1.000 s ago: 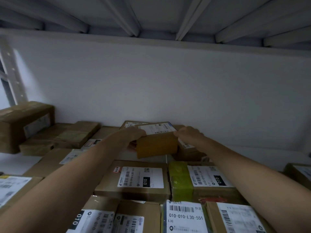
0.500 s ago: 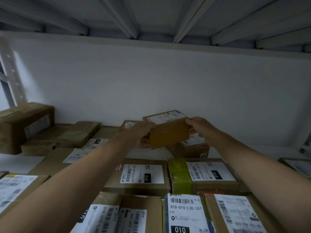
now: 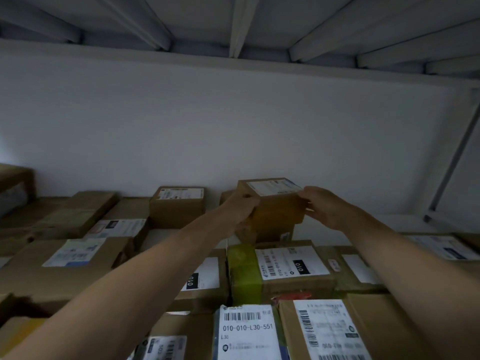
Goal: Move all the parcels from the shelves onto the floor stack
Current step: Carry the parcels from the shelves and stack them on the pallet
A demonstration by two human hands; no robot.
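Observation:
A small brown cardboard parcel [image 3: 278, 206] with a white label on top is held between both hands near the back of the shelf. My left hand [image 3: 240, 207] grips its left side with fingers curled around the edge. My right hand [image 3: 322, 206] grips its right side. The parcel is above another small box [image 3: 283, 233] at the back; whether it touches that box I cannot tell. Many more labelled parcels cover the shelf, among them one with green tape [image 3: 280, 271] and one marked 010-010-L30-551 [image 3: 246, 331].
A white wall backs the shelf, and the ribbed underside of the upper shelf [image 3: 239, 24] hangs overhead. A small box [image 3: 178, 206] stands at the back left of the held parcel. Flat parcels [image 3: 65, 258] fill the left side. A white shelf brace [image 3: 454, 162] rises at the right.
Both hands lifted the small parcel off the box beneath and carried it rightward. The view has shifted, and a second small box now shows at the back left.

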